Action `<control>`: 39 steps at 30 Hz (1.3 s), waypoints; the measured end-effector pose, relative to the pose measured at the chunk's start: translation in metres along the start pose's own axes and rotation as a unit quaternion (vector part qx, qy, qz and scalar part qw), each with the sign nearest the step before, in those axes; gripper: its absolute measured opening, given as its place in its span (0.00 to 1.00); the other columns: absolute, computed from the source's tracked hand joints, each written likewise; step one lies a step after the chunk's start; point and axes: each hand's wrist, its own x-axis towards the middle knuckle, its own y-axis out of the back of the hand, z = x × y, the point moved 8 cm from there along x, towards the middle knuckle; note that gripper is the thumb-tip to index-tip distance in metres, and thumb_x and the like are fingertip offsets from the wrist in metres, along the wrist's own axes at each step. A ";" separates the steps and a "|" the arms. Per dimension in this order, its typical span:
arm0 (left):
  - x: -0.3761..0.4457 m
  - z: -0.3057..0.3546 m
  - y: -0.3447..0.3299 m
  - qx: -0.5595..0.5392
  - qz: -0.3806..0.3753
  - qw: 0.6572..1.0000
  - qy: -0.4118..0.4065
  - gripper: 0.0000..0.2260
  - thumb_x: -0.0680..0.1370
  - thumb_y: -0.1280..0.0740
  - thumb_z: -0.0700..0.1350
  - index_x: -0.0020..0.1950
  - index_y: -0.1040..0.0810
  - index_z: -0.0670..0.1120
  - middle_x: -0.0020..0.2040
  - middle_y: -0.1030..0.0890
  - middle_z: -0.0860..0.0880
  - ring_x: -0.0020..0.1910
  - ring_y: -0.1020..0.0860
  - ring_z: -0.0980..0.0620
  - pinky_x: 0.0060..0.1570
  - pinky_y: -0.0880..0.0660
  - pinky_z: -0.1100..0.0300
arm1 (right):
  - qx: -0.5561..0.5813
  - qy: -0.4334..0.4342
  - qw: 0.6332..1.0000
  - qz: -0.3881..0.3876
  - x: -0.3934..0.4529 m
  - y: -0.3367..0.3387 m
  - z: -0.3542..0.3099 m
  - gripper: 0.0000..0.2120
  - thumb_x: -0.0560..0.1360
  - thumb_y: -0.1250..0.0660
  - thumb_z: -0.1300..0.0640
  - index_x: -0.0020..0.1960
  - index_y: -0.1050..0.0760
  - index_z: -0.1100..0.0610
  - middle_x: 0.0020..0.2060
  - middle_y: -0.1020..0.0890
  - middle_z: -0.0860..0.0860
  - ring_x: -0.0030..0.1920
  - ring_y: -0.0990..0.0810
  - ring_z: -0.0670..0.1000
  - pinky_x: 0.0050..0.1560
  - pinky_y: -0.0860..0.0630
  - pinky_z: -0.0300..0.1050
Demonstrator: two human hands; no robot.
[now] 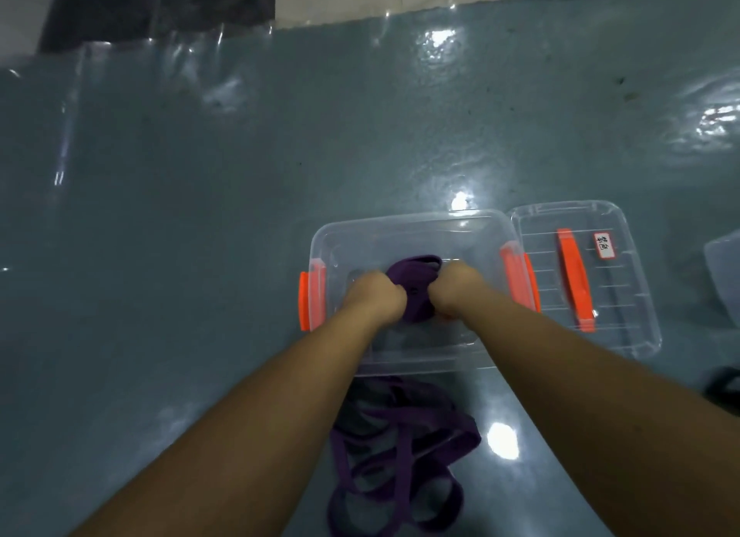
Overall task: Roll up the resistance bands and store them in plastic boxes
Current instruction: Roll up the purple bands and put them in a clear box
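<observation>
Both hands, the left hand [370, 294] and the right hand [454, 286], are gripping a rolled purple band [416, 284] between them, inside the open clear box [400, 232]. Loose purple bands [400, 452] are lying just before it; its lid [624, 296] is sitting beside it.

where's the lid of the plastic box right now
The lid lies flat on the floor just right of the open clear box, orange handle up.
</observation>
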 end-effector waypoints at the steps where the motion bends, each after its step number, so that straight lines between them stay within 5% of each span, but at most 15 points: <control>1: -0.008 0.004 0.001 0.006 -0.013 1.000 -0.012 0.15 0.82 0.39 0.48 0.59 0.18 0.40 0.55 0.17 0.40 0.45 0.21 0.44 0.34 0.31 0.56 | 0.016 0.005 1.000 -0.004 -0.009 0.002 -0.001 0.04 0.80 0.37 0.64 0.52 0.23 0.64 0.48 0.21 0.58 0.43 0.19 0.57 0.41 0.22 0.44; 3: -0.023 0.014 0.001 0.003 -0.039 0.998 -0.047 0.16 0.84 0.41 0.50 0.61 0.19 0.41 0.58 0.17 0.41 0.51 0.20 0.42 0.43 0.26 0.55 | 0.016 0.021 1.000 -0.012 -0.028 0.005 -0.006 0.09 0.80 0.37 0.65 0.41 0.27 0.59 0.44 0.21 0.58 0.40 0.21 0.56 0.40 0.23 0.43; 7: -0.060 0.026 0.018 -0.009 -0.013 0.993 -0.121 0.12 0.84 0.40 0.48 0.52 0.19 0.45 0.57 0.16 0.42 0.55 0.19 0.40 0.47 0.26 0.54 | 0.076 0.085 0.990 0.080 -0.061 0.027 -0.016 0.11 0.77 0.37 0.63 0.54 0.18 0.65 0.52 0.15 0.64 0.54 0.16 0.65 0.55 0.18 0.55; 11: -0.108 0.024 0.049 -0.037 0.061 0.980 -0.183 0.11 0.82 0.39 0.48 0.56 0.17 0.50 0.54 0.15 0.49 0.53 0.19 0.45 0.54 0.22 0.51 | 0.109 0.149 0.978 0.096 -0.111 0.033 -0.026 0.11 0.75 0.37 0.63 0.44 0.16 0.63 0.40 0.14 0.63 0.44 0.15 0.66 0.50 0.16 0.59; 15: -0.155 0.004 0.068 -0.076 0.121 0.962 -0.233 0.08 0.82 0.36 0.47 0.47 0.18 0.53 0.44 0.14 0.55 0.44 0.17 0.52 0.48 0.20 0.53 | 0.154 0.200 0.960 0.118 -0.160 0.027 -0.023 0.11 0.76 0.37 0.62 0.42 0.16 0.59 0.32 0.15 0.57 0.34 0.15 0.60 0.38 0.15 0.55; 20: -0.194 -0.042 0.053 -0.156 0.085 0.951 -0.253 0.12 0.81 0.34 0.47 0.39 0.19 0.55 0.30 0.17 0.53 0.26 0.21 0.54 0.34 0.20 0.52 | 0.240 0.230 0.943 0.012 -0.197 -0.023 -0.005 0.10 0.79 0.35 0.64 0.43 0.18 0.59 0.28 0.17 0.54 0.28 0.20 0.53 0.26 0.25 0.45; 23: -0.198 -0.082 0.028 -0.115 0.069 0.963 -0.235 0.09 0.80 0.34 0.47 0.41 0.18 0.51 0.31 0.16 0.51 0.27 0.22 0.55 0.36 0.19 0.50 | 0.164 0.221 0.960 -0.058 -0.195 -0.074 0.020 0.08 0.79 0.34 0.62 0.44 0.17 0.57 0.33 0.14 0.52 0.32 0.18 0.50 0.32 0.22 0.44; 25: -0.190 -0.114 0.010 -0.073 0.069 0.975 -0.200 0.09 0.80 0.34 0.47 0.42 0.18 0.50 0.34 0.15 0.52 0.30 0.20 0.56 0.40 0.18 0.50 | 0.026 0.233 0.972 -0.014 -0.184 -0.098 0.040 0.09 0.77 0.33 0.59 0.51 0.15 0.51 0.44 0.12 0.48 0.45 0.15 0.48 0.48 0.20 0.44; 30: -0.156 -0.177 -0.020 -0.062 0.089 0.991 -0.078 0.03 0.79 0.31 0.49 0.51 0.22 0.52 0.53 0.17 0.51 0.51 0.18 0.49 0.51 0.22 0.55 | -0.089 0.248 0.964 0.045 -0.170 -0.126 0.066 0.24 0.76 0.33 0.56 0.72 0.24 0.51 0.72 0.24 0.49 0.74 0.30 0.53 0.76 0.35 0.45; 35: -0.139 -0.184 -0.041 -0.117 0.047 0.990 -0.058 0.16 0.79 0.30 0.49 0.65 0.28 0.50 0.55 0.21 0.55 0.57 0.19 0.49 0.55 0.25 0.57 | -0.171 0.200 0.964 0.040 -0.162 -0.141 0.088 0.25 0.76 0.32 0.53 0.72 0.29 0.46 0.71 0.26 0.50 0.70 0.29 0.57 0.71 0.30 0.50; 39: -0.138 -0.182 -0.057 -0.121 0.015 0.991 -0.054 0.13 0.78 0.27 0.48 0.61 0.25 0.51 0.53 0.17 0.52 0.56 0.18 0.48 0.62 0.22 0.51 | -0.190 0.197 0.958 0.084 -0.175 -0.138 0.088 0.17 0.73 0.32 0.53 0.60 0.30 0.47 0.58 0.21 0.49 0.60 0.25 0.57 0.58 0.29 0.50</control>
